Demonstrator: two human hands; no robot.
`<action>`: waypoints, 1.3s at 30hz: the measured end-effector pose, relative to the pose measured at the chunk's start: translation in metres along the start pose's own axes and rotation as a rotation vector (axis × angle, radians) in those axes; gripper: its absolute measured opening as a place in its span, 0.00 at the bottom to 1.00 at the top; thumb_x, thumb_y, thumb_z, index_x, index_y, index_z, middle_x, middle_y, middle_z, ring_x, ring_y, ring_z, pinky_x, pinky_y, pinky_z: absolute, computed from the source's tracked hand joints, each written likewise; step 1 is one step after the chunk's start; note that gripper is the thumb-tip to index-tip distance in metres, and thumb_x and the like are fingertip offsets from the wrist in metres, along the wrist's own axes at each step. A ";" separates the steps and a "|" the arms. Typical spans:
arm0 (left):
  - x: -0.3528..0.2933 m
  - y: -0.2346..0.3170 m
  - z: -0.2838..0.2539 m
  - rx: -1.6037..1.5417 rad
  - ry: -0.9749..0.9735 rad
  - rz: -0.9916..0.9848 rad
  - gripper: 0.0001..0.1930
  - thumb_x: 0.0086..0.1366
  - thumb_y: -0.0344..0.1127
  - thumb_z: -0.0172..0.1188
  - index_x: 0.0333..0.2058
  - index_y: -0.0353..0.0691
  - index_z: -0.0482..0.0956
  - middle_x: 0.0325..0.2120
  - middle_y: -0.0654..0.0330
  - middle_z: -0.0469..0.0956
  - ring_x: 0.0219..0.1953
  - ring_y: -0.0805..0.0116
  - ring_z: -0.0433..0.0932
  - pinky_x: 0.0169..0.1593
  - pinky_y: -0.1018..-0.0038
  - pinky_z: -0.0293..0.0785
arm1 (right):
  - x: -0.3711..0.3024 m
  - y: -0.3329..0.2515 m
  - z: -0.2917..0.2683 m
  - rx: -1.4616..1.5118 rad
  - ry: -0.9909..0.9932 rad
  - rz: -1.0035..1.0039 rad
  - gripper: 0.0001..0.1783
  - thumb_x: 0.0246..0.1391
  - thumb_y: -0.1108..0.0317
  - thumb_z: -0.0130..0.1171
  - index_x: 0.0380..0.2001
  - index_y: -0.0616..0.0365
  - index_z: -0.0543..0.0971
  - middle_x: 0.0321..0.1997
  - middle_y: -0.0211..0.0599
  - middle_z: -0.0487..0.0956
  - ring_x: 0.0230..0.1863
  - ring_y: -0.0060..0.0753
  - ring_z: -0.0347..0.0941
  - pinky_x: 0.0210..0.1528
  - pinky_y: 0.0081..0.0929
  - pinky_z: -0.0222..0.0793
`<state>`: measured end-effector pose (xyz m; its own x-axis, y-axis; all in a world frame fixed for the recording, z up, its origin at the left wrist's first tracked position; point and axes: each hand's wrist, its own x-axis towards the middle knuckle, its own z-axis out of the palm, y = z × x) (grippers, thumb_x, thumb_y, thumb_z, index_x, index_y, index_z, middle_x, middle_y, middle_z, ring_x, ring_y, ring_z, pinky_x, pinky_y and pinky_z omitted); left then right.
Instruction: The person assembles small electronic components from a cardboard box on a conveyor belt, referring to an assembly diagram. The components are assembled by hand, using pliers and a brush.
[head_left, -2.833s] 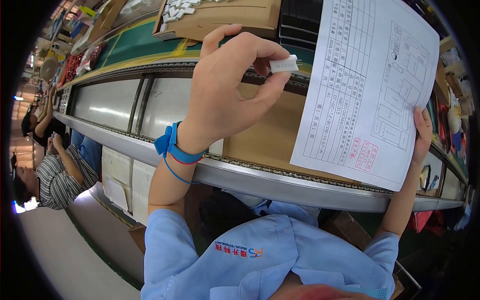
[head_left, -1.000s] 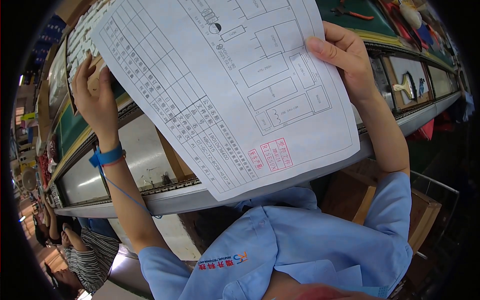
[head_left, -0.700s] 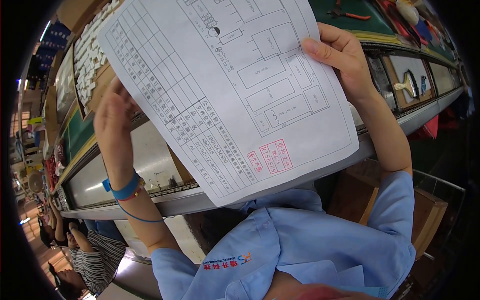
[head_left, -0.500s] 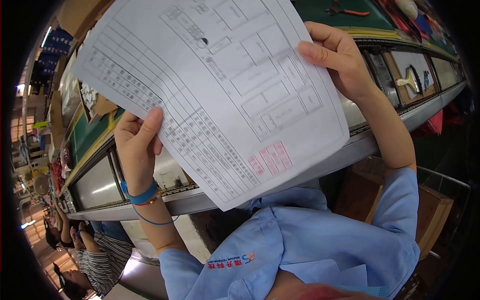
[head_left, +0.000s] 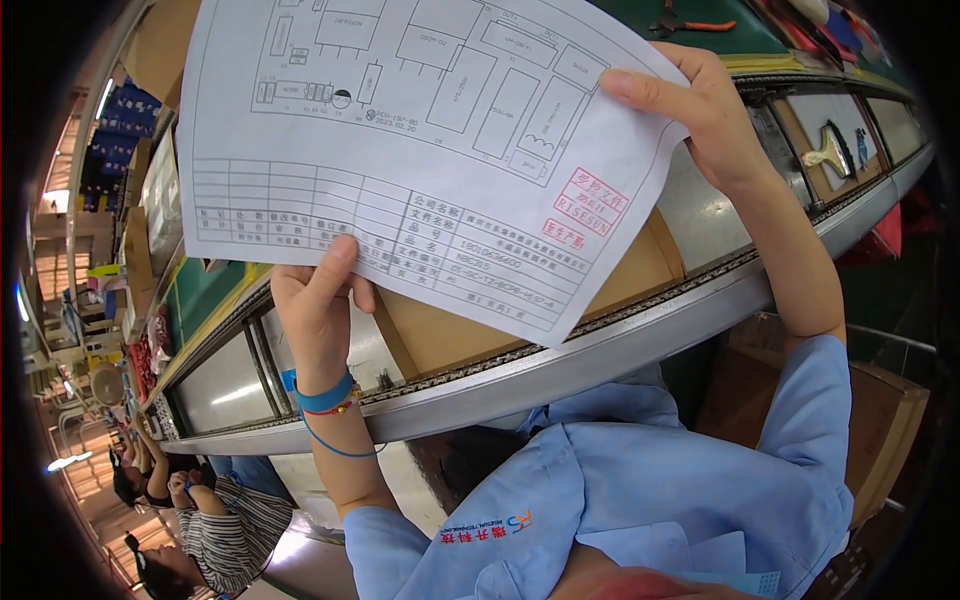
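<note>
Sheet (head_left: 400,170) above the conveyor (head_left: 500,387), left hand (head_left: 318,312) on its 7 o'clock edge, right hand (head_left: 705,115) on its 3; from the sheet, pliers (head_left: 690,25) on the bench (head_left: 620,20) at 2, brush (head_left: 828,160) within the conveyor at 3, box (head_left: 890,425) below conveyor level at 4, two co-workers (head_left: 230,525) at 7.

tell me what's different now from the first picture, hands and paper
The paper sheet has swung left across the view and turned counterclockwise, its table now along the bottom. The left hand, which held up a small white piece, now pinches the sheet's lower edge; the piece is no longer visible. Unchanged: the right hand grips the sheet, and the blue wristband is on.
</note>
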<state>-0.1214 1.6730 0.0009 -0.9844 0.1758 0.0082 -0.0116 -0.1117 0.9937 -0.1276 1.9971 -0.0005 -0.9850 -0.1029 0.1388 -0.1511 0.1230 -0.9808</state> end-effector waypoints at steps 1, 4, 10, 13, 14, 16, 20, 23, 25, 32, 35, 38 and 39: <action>0.000 -0.001 0.001 0.025 -0.001 0.000 0.08 0.57 0.28 0.56 0.33 0.30 0.72 0.23 0.56 0.75 0.13 0.73 0.68 0.16 0.82 0.62 | 0.000 -0.001 -0.003 0.013 0.027 -0.007 0.20 0.47 0.58 0.59 0.37 0.64 0.76 0.30 0.34 0.78 0.29 0.19 0.74 0.33 0.13 0.67; 0.000 -0.002 0.009 0.079 -0.005 -0.013 0.08 0.54 0.28 0.58 0.33 0.31 0.72 0.22 0.58 0.74 0.14 0.72 0.69 0.17 0.81 0.63 | 0.000 -0.003 -0.007 0.055 0.070 -0.031 0.18 0.48 0.61 0.58 0.37 0.64 0.76 0.29 0.33 0.78 0.28 0.17 0.73 0.31 0.13 0.67; -0.001 -0.009 0.012 0.144 -0.066 -0.135 0.09 0.52 0.30 0.61 0.30 0.34 0.72 0.20 0.60 0.72 0.15 0.73 0.70 0.19 0.81 0.63 | -0.001 -0.003 -0.012 0.074 0.108 -0.046 0.17 0.46 0.61 0.58 0.35 0.64 0.76 0.29 0.34 0.78 0.27 0.17 0.74 0.31 0.13 0.67; -0.001 -0.009 0.012 0.152 -0.078 -0.140 0.08 0.51 0.31 0.61 0.29 0.35 0.73 0.19 0.61 0.72 0.15 0.74 0.70 0.20 0.81 0.63 | -0.002 -0.003 -0.014 0.072 0.108 -0.050 0.17 0.45 0.61 0.58 0.34 0.64 0.76 0.29 0.33 0.78 0.27 0.17 0.73 0.30 0.13 0.67; -0.002 -0.008 0.013 0.150 -0.076 -0.136 0.08 0.51 0.30 0.61 0.29 0.35 0.73 0.19 0.61 0.72 0.15 0.74 0.70 0.21 0.81 0.63 | -0.002 -0.003 -0.013 0.071 0.109 -0.046 0.17 0.45 0.61 0.58 0.34 0.64 0.76 0.29 0.33 0.78 0.27 0.17 0.73 0.30 0.13 0.67; -0.002 -0.008 0.014 0.151 -0.076 -0.131 0.08 0.51 0.30 0.61 0.29 0.35 0.73 0.19 0.61 0.72 0.16 0.74 0.70 0.21 0.81 0.63 | -0.003 -0.005 -0.013 0.074 0.110 -0.042 0.17 0.45 0.61 0.58 0.34 0.64 0.76 0.28 0.33 0.77 0.27 0.17 0.73 0.30 0.13 0.67; -0.003 -0.009 0.013 0.156 -0.094 -0.154 0.08 0.51 0.30 0.61 0.29 0.34 0.73 0.19 0.60 0.73 0.16 0.74 0.70 0.21 0.81 0.64 | -0.002 -0.007 -0.014 0.071 0.101 -0.046 0.17 0.45 0.60 0.58 0.34 0.64 0.76 0.28 0.33 0.77 0.26 0.18 0.73 0.29 0.13 0.66; -0.003 -0.008 0.014 0.158 -0.115 -0.177 0.07 0.51 0.29 0.61 0.28 0.34 0.73 0.19 0.60 0.73 0.16 0.73 0.70 0.22 0.81 0.64 | -0.002 -0.007 -0.017 0.037 0.071 -0.064 0.17 0.45 0.60 0.57 0.33 0.64 0.76 0.28 0.33 0.77 0.26 0.18 0.73 0.29 0.13 0.66; -0.004 -0.008 0.015 0.152 -0.124 -0.184 0.07 0.51 0.29 0.61 0.28 0.34 0.73 0.19 0.60 0.73 0.16 0.73 0.70 0.22 0.81 0.64 | -0.001 -0.007 -0.018 0.033 0.065 -0.059 0.17 0.45 0.60 0.57 0.33 0.64 0.76 0.28 0.33 0.77 0.26 0.18 0.73 0.29 0.14 0.66; -0.003 -0.009 0.013 0.158 -0.156 -0.207 0.07 0.51 0.29 0.61 0.28 0.34 0.74 0.20 0.60 0.73 0.18 0.73 0.71 0.24 0.81 0.65 | -0.001 -0.008 -0.017 0.032 0.076 -0.065 0.18 0.45 0.59 0.57 0.33 0.64 0.75 0.27 0.33 0.77 0.26 0.18 0.72 0.29 0.14 0.65; -0.003 -0.009 0.013 0.171 -0.160 -0.212 0.07 0.51 0.29 0.61 0.28 0.35 0.74 0.20 0.60 0.73 0.18 0.74 0.71 0.24 0.81 0.66 | 0.000 -0.008 -0.018 0.000 0.052 -0.051 0.18 0.44 0.59 0.57 0.33 0.64 0.75 0.27 0.33 0.76 0.26 0.18 0.72 0.29 0.14 0.65; -0.003 -0.010 0.012 0.174 -0.155 -0.230 0.06 0.51 0.29 0.61 0.28 0.35 0.74 0.19 0.60 0.73 0.18 0.74 0.71 0.25 0.81 0.66 | 0.001 -0.008 -0.018 -0.007 0.049 -0.053 0.19 0.44 0.58 0.57 0.33 0.64 0.75 0.27 0.33 0.76 0.26 0.18 0.72 0.28 0.14 0.65; -0.003 -0.010 0.012 0.169 -0.151 -0.240 0.06 0.51 0.29 0.61 0.28 0.35 0.74 0.19 0.61 0.73 0.18 0.74 0.71 0.25 0.81 0.66 | 0.001 -0.009 -0.018 -0.005 0.046 -0.055 0.19 0.44 0.58 0.57 0.33 0.64 0.75 0.27 0.33 0.76 0.26 0.18 0.72 0.28 0.14 0.65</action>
<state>-0.1157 1.6857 -0.0080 -0.9196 0.3222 -0.2247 -0.1984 0.1127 0.9736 -0.1284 2.0134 0.0106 -0.9779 -0.0644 0.1991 -0.2058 0.1231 -0.9708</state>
